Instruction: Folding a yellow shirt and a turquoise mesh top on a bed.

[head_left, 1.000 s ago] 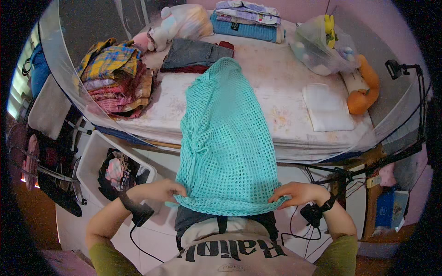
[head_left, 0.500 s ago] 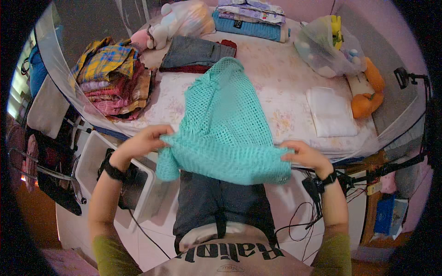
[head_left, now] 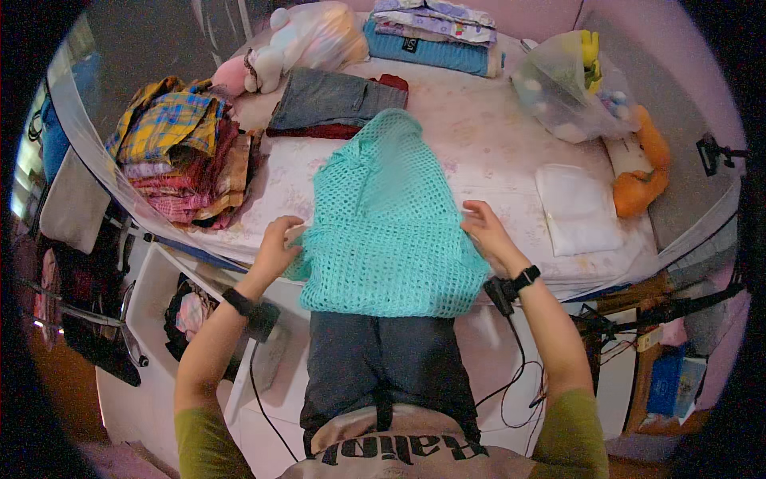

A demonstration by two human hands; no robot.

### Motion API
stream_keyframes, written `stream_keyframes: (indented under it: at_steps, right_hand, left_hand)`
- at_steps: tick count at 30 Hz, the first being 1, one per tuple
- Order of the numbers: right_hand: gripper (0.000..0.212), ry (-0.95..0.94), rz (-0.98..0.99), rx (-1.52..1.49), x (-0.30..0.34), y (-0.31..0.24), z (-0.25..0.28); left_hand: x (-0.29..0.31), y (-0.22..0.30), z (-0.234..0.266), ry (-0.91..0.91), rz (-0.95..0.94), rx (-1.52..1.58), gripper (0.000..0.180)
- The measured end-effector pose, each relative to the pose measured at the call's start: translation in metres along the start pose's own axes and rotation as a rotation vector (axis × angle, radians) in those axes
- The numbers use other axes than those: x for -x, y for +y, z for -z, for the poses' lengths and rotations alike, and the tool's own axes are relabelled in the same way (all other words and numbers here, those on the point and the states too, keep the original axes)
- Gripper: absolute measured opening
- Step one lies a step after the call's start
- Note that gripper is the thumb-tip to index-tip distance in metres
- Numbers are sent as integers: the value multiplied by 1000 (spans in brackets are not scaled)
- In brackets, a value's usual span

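A turquoise open-knit garment (head_left: 383, 231) lies over the front edge of the bed, its near part hanging down before my dark trousers. A layer is folded across its near half, while the far end narrows to a rounded tip. My left hand (head_left: 278, 249) is at the garment's left edge, fingers apart, the thumb side close to the knit. At the opposite edge is my right hand (head_left: 491, 238), its fingers spread and the tips by the cloth. Neither hand shows a grip on the fabric.
Behind the garment lie folded jeans (head_left: 319, 100). A pile of folded checked clothes (head_left: 179, 160) stands left; a folded white cloth (head_left: 578, 209) lies right. Bagged soft toys (head_left: 570, 88) and a blue folded stack (head_left: 431, 48) sit farther back. A white bin (head_left: 152, 295) stands below left.
Both hands have let go of the garment's near edge and moved inward and slightly farther away. The lifted, bunched near part now lies flatter and hangs straight.
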State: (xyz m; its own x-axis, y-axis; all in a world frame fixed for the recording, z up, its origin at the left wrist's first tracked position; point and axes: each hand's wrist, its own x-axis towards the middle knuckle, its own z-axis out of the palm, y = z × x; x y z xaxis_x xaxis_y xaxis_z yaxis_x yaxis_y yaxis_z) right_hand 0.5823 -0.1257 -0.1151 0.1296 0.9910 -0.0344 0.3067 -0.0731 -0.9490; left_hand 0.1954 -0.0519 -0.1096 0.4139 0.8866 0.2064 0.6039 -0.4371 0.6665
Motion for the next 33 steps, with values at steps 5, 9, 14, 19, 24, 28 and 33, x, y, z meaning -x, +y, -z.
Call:
stream_keyframes:
  at_steps: [5, 9, 14, 19, 24, 28, 33]
  right_hand:
    - [61, -290, 416, 601, 36, -1, 26]
    - [68, -452, 422, 864, 76, -20, 16]
    - [70, -444, 532, 1072, 100, -5, 2]
    - [62, -280, 581, 1161, 92, 9, -16]
    - [41, -286, 553, 891, 70, -9, -11]
    - [26, -382, 191, 287, 69, -55, 14]
    - [27, -571, 268, 337, 93, -103, 37]
  left_hand:
    - [18, 32, 10, -221, -485, -459, 59]
    - [32, 44, 17, -549, -486, -421, 77]
    - [41, 40, 9, -651, -437, -236, 93]
    - [43, 43, -10, -451, -427, -160, 66]
    - [36, 27, 0, -320, -325, -125, 43]
    - [23, 69, 44, -377, -243, 159, 31]
    - [41, 94, 89, -719, -215, 30, 35]
